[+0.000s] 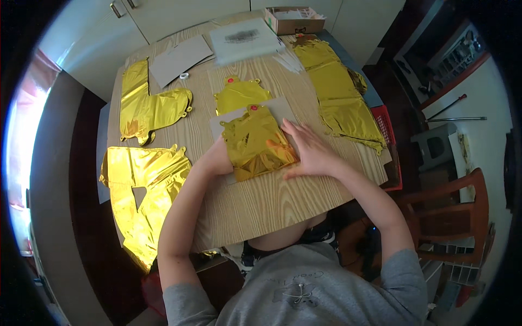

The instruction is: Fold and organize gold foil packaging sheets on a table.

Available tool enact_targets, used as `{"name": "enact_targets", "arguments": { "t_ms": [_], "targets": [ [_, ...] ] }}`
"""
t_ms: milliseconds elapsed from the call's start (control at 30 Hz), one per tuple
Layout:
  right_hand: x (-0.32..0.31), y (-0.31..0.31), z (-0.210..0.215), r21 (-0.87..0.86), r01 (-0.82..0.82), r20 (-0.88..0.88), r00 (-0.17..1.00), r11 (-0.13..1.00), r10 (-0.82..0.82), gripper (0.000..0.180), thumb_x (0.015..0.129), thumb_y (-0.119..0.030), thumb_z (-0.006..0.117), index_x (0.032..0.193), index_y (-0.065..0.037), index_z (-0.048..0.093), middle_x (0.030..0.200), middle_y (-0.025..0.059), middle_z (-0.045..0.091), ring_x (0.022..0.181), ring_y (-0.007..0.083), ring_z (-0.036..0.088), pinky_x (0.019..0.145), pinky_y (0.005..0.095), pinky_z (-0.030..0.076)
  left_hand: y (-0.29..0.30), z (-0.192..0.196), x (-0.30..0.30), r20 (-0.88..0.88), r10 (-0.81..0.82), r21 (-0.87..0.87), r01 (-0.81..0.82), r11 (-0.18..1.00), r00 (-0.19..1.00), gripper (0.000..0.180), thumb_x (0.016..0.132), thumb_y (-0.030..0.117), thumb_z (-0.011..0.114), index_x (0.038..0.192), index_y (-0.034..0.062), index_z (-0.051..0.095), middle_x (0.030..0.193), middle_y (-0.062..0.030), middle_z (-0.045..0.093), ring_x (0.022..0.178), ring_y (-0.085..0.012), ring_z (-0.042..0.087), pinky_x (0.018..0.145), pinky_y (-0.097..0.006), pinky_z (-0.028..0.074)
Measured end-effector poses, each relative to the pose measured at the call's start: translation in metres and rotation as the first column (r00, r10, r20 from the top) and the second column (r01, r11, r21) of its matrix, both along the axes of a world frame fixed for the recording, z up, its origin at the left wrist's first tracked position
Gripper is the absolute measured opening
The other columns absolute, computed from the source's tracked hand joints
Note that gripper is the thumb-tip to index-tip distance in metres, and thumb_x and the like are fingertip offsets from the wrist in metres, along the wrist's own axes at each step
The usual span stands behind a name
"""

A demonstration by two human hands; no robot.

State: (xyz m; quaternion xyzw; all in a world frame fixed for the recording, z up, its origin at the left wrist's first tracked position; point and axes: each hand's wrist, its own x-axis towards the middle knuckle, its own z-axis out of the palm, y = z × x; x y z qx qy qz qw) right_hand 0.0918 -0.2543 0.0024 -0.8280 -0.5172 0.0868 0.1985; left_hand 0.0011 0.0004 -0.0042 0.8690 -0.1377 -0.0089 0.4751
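Your right hand (309, 153) lies flat, fingers spread and gripping nothing, pressing on the right edge of a crumpled gold foil balloon (256, 142) at the centre of the light wooden table (261, 204). Your left hand (216, 158) sits at the balloon's left edge, partly tucked beneath the foil; whether its fingers pinch the foil cannot be told. The two hands are apart, one at each side of the balloon.

The balloon rests on a grey cardboard sheet (283, 108), which shows beyond its top and right edges. Just behind it lies a second, smaller gold foil balloon with a red valve tab (239, 93), flat on the table.

On the left of the table lie two larger gold foil shapes: an angular one (147, 106) toward the far side, and a broad one with a triangular cut-out (142, 187) hanging over the near left edge. Along the right side stretches a long gold foil piece (340, 89).

At the far end stand a flat grey card (178, 58), a clear plastic packet (244, 41) and an open cardboard box (293, 20). A red wooden chair (451, 206) stands to the right of the table.
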Motion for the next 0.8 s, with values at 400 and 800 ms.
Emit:
{"name": "enact_targets", "arguments": {
  "t_ms": [400, 800],
  "targets": [
    [-0.0039, 0.0031, -0.0052, -0.010, 0.138, -0.070, 0.988, 0.990, -0.138, 0.116, 0.072, -0.059, 0.071, 0.150, -0.008, 0.003, 0.146, 0.0107, 0.041, 0.136, 0.0389, 0.032, 0.114, 0.0432, 0.027, 0.0019, -0.0019, 0.0000, 0.077, -0.031, 0.150, 0.020, 0.988, 0.997, 0.051, 0.083, 0.026, 0.067, 0.129, 0.0094, 0.055, 0.135, -0.0123, 0.052, 0.127, -0.0305, 0.046, 0.105, -0.039, 0.037],
    [-0.0037, 0.0054, -0.0051, -0.026, 0.190, -0.094, 0.977, 0.981, -0.192, 0.110, 0.073, -0.055, 0.073, 0.149, -0.004, 0.011, 0.144, 0.0095, 0.045, 0.135, 0.0315, 0.036, 0.111, 0.0423, 0.033, -0.0010, 0.0018, -0.0054, 0.081, -0.006, 0.264, -0.016, 0.964, 0.997, 0.050, 0.080, 0.020, 0.067, 0.128, 0.0111, 0.056, 0.137, -0.0138, 0.050, 0.129, -0.0331, 0.044, 0.107, -0.042, 0.035]
  ]
}}
